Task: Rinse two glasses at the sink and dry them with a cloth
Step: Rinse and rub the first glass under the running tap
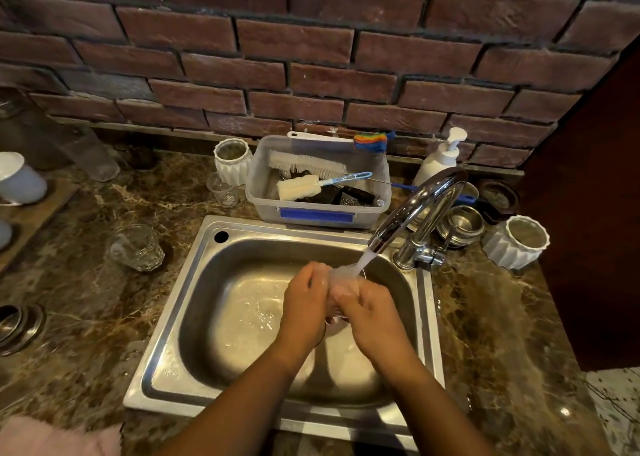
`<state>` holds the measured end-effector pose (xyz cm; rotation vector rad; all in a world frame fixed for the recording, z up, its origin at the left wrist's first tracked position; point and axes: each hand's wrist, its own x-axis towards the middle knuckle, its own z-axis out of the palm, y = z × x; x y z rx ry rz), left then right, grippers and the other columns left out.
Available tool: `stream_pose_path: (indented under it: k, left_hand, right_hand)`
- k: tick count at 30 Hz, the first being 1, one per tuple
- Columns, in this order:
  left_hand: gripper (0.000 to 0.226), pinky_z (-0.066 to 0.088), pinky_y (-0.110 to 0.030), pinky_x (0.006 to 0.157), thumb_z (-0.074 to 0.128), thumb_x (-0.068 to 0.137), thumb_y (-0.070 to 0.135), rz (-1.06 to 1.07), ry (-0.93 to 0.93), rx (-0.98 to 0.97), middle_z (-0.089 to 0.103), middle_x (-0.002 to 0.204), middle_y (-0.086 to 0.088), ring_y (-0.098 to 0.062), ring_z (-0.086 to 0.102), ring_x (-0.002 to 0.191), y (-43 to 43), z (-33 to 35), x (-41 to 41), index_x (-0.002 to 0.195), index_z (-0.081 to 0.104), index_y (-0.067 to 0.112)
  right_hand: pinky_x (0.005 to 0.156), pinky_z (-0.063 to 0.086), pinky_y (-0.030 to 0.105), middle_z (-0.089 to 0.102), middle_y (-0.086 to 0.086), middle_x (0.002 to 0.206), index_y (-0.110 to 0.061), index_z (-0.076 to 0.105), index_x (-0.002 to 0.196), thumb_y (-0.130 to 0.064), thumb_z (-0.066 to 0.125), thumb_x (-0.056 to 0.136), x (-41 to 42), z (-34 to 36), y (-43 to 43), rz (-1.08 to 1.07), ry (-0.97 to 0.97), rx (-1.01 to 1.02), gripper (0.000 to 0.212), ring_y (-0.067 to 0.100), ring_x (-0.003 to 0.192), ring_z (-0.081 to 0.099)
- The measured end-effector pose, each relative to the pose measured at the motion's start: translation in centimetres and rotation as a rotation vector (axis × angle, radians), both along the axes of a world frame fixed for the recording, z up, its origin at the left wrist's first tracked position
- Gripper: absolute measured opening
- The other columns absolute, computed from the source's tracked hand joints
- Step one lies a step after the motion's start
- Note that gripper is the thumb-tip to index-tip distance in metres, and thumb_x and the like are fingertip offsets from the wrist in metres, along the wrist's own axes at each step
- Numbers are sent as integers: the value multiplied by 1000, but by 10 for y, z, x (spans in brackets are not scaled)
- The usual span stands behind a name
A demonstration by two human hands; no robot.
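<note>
Peeking in, cut off at the bottom left corner: a pink cloth [52, 436]. Reaching over the steel sink [194, 289], left hand [304, 312] and right hand [372, 317], both wrapping their fingers around one clear glass [337, 284], mostly hiding it. Hard to make out the glass's tilt; seemingly pointing its mouth up and away toward the running water under the tap [415, 209]. Standing upright on the counter left of the sink: a second glass [136, 247]. Sitting behind the sink, holding brushes: a plastic tub [318, 182].
</note>
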<state>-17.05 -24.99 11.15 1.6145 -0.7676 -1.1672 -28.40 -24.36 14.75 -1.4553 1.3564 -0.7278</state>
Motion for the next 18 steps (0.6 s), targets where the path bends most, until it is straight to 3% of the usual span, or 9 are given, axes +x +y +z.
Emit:
stream_pose_path:
  k: [3, 6, 8, 10, 13, 16, 18]
  left_hand:
    - [22, 54, -32, 65, 58, 96, 30, -97, 471, 450, 66, 86, -11, -24, 62, 76, -10, -3, 16, 99, 66, 10]
    - [30, 50, -29, 58, 70, 85, 28, -107, 795, 549, 64, 83, -11, -19, 56, 68, -10, -8, 24, 107, 67, 7]
    - [19, 53, -32, 64, 63, 92, 25, -35, 727, 420, 70, 82, -11, -20, 63, 73, -5, -4, 13, 98, 70, 8]
    - [24, 53, -29, 60, 49, 101, 24, 37, 468, 167, 72, 82, -8, -20, 68, 76, 1, 1, -2, 92, 66, 11]
    - [24, 58, -26, 64, 43, 104, 25, 19, 186, -30, 71, 101, -11, -23, 71, 92, 12, -3, -14, 103, 65, 14]
    - [22, 56, -33, 71, 53, 100, 26, -49, 287, 171, 69, 106, -21, -26, 69, 93, 4, 7, -5, 105, 66, 9]
    - [23, 52, -34, 70, 61, 94, 32, -112, 493, 413, 69, 90, -15, -23, 63, 82, -2, 13, 6, 97, 70, 11]
  right_hand:
    - [73, 52, 22, 72, -15, 82, -37, 70, 86, -24, 56, 98, -12, -1, 1, 285, 170, -171, 22, 2, 81, 67]
    - [80, 52, 22, 76, -13, 97, -29, 75, 102, -31, 57, 97, -18, 1, -6, 429, 288, -285, 19, 3, 90, 68]
    - [78, 55, 25, 76, -10, 91, -26, 75, 99, -33, 56, 96, -15, 5, -9, 390, 308, -258, 20, 3, 85, 68]
    - [67, 54, 28, 72, -4, 75, -20, 74, 83, -29, 56, 97, -8, 10, -7, 219, 253, -187, 24, 4, 70, 66]
    - [54, 43, 14, 64, -5, 62, -22, 66, 68, -22, 52, 100, 1, 16, -3, -17, 70, -25, 35, 0, 60, 62]
    - [62, 46, 18, 69, -4, 73, -20, 70, 81, -24, 52, 101, -8, 16, -3, 186, 171, -130, 28, 2, 68, 64]
    - [70, 51, 22, 73, -9, 82, -25, 72, 91, -31, 53, 100, -16, 14, -9, 380, 305, -245, 22, 1, 76, 66]
